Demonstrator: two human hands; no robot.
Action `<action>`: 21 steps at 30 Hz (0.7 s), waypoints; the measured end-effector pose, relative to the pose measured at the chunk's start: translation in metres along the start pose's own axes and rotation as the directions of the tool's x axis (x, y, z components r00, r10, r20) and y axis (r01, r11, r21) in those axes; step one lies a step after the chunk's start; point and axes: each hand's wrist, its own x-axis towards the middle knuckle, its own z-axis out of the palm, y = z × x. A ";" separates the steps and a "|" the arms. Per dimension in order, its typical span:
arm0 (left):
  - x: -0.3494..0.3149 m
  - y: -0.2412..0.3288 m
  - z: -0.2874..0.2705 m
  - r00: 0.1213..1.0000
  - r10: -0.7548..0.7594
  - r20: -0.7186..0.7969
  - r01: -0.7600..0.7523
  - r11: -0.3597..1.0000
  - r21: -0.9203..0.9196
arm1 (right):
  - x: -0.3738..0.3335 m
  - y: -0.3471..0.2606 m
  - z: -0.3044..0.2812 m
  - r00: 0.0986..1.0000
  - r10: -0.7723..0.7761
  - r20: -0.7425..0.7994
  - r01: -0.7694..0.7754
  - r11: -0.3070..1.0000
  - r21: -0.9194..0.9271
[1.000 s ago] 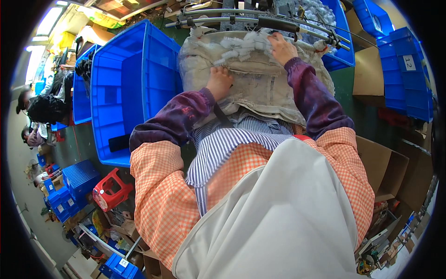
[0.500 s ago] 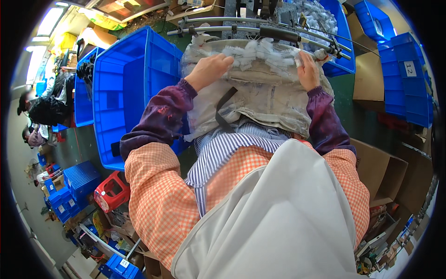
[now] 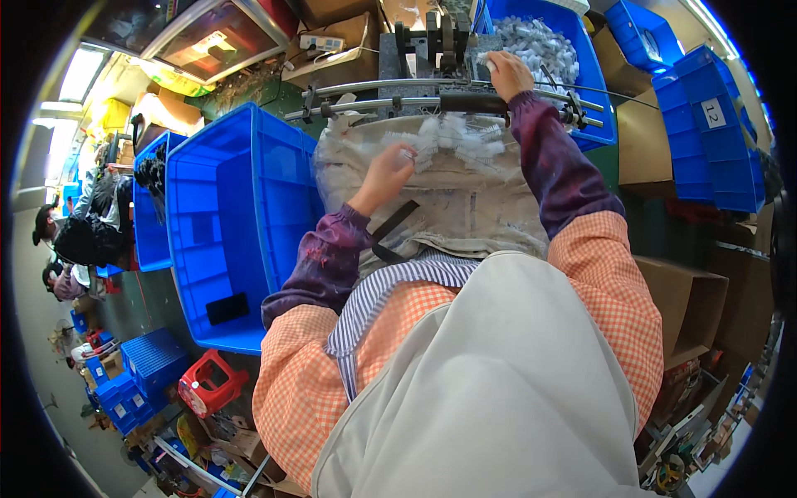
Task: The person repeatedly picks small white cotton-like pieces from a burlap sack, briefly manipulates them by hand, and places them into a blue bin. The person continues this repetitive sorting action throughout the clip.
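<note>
Resting under left hand — small white parts; right hand beyond.

Bright windows light a crowded workshop of stacked blue crates and cardboard boxes.

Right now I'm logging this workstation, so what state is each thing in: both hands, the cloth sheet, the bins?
Left hand: over the beige cloth, fingers pinching a small white plastic part.
Right hand: stretched forward, fingers at the white parts in the far blue bin.
Beige cloth sheet: spread out, strewn with small white plastic parts.
Large blue plastic bin: open, nearly empty, one dark flat item inside.
</note>
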 end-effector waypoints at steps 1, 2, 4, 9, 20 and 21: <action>0.000 0.008 0.000 0.997 -0.078 0.020 0.079 0.996 -0.041 | 0.007 0.005 0.010 1.000 0.015 0.023 -0.013 0.998 -0.069; -0.002 0.027 0.000 0.987 -0.153 0.043 0.156 0.985 -0.076 | 0.012 0.006 0.013 0.998 0.025 0.051 -0.020 0.994 -0.106; 0.001 0.037 0.001 0.983 -0.182 0.037 0.184 0.979 -0.084 | 0.021 0.006 0.017 0.993 0.045 0.109 -0.024 0.983 -0.180; 0.008 0.019 0.010 0.994 0.006 -0.111 -0.009 1.000 -0.027 | 0.029 0.002 0.030 0.989 0.056 0.139 -0.026 0.976 -0.215; 0.011 0.022 0.015 0.993 -0.075 -0.092 0.069 0.995 -0.066 | 0.031 0.007 0.038 0.992 -0.019 0.128 0.048 0.973 -0.227; 0.011 0.023 0.015 0.993 -0.088 -0.076 0.081 0.992 -0.098 | 0.031 0.007 0.037 0.992 -0.013 0.125 0.042 0.971 -0.233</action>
